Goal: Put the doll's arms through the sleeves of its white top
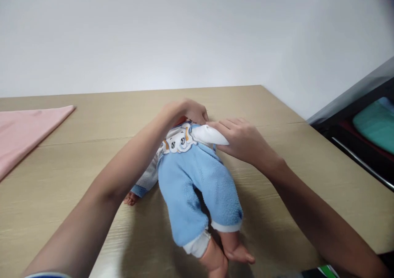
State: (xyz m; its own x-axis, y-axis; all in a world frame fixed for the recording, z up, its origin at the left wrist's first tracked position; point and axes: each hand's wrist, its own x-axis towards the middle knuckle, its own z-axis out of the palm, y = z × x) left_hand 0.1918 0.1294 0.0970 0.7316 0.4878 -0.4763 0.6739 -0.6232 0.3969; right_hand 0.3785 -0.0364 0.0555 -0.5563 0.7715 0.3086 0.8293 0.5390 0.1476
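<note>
Along the tabletop [76, 163], the doll [184, 179] lies feet-nearest, right hand [241, 138] gripping its white sleeve [207, 134], left hand [195, 110] curled, grip indeterminate.

You have room to slide a hand over the wooden table [92, 157] between the pink cloth [27, 134] and your left arm [123, 163]. That arm blocks part of the baby doll [197, 179] from above, and your right hand [243, 140] blocks its upper side. The white wall [172, 36] stops you at the back.
</note>
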